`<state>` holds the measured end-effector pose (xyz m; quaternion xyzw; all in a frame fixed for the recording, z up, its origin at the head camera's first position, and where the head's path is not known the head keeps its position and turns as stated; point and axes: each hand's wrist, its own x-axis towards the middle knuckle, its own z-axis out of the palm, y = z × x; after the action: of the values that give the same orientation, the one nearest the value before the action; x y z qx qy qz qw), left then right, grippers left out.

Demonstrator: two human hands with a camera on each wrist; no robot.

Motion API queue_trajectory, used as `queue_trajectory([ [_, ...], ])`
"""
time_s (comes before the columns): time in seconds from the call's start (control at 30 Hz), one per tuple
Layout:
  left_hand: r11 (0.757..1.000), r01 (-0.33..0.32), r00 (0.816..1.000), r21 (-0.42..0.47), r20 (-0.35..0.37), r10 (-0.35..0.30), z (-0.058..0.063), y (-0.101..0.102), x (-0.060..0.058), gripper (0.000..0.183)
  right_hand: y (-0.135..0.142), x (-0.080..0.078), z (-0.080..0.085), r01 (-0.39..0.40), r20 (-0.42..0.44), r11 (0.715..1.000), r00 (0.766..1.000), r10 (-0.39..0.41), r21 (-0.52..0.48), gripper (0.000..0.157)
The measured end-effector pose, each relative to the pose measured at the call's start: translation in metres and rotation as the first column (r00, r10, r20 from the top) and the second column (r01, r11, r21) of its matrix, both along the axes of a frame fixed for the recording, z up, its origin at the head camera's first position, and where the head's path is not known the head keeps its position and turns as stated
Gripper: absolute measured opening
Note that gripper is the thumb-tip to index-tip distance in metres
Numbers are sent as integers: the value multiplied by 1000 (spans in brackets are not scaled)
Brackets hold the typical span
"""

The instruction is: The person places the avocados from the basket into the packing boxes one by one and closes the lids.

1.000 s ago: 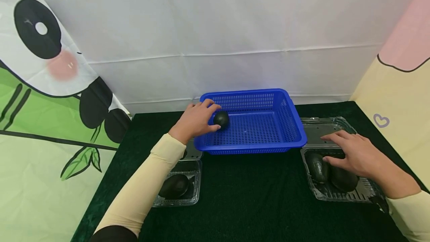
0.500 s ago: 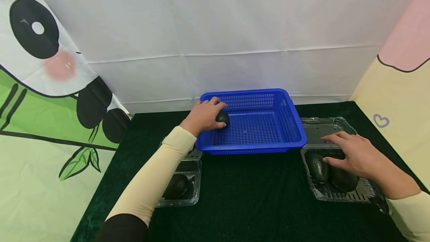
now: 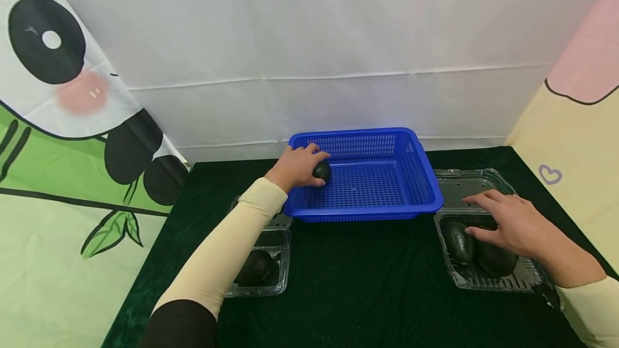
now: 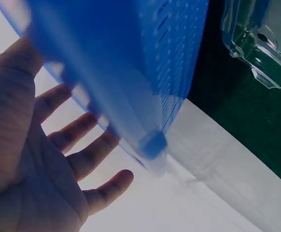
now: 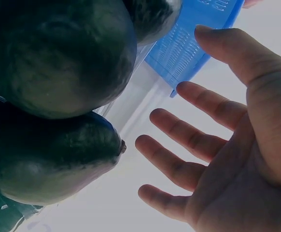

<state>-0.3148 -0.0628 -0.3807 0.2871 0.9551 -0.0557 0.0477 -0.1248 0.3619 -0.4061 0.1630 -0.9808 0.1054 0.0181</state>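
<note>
In the head view my left hand (image 3: 297,168) reaches over the left rim of the blue plastic basket (image 3: 358,210). Its thumb and forefinger spread around a dark avocado (image 3: 323,171) inside, with the thumb tip right at its near edge. Through the left wrist camera, the hand's fingers (image 4: 94,150) are parted beside the basket wall, some tips hidden behind it. Over a clear clamshell box (image 3: 452,278) at the right hovers my right hand (image 3: 515,224), fingers apart. Two avocados (image 3: 458,241) lie below it; the right wrist view has avocados (image 5: 58,159) beside the empty palm.
Another clear clamshell box (image 3: 282,288) with an avocado (image 3: 256,266) stands at the left, partly hidden by the left sleeve. The right box's lid (image 3: 464,189) lies back behind it. Dark green cloth (image 3: 358,283) covers the table; a white sheet hangs behind.
My left hand has moved rightward, further over the basket rim, and its fingers now overlap the avocado there. The avocado and my right hand have hardly moved.
</note>
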Motion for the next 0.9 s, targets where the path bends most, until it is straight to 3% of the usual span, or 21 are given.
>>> queue_trajectory([
  [0.13,998,23,999,-57,25,-22,-1,3,-1,78,0,0,0,6,5,1000,1000,-6,3,63],
  [0.33,997,29,997,-73,67,-24,-3,4,0,79,0,1,0,15,2,1000,1000,-15,16,63],
  [0.9,995,52,997,-89,65,-46,-15,4,-3,77,3,4,-3,5,-23,1000,1000,-5,9,61],
])
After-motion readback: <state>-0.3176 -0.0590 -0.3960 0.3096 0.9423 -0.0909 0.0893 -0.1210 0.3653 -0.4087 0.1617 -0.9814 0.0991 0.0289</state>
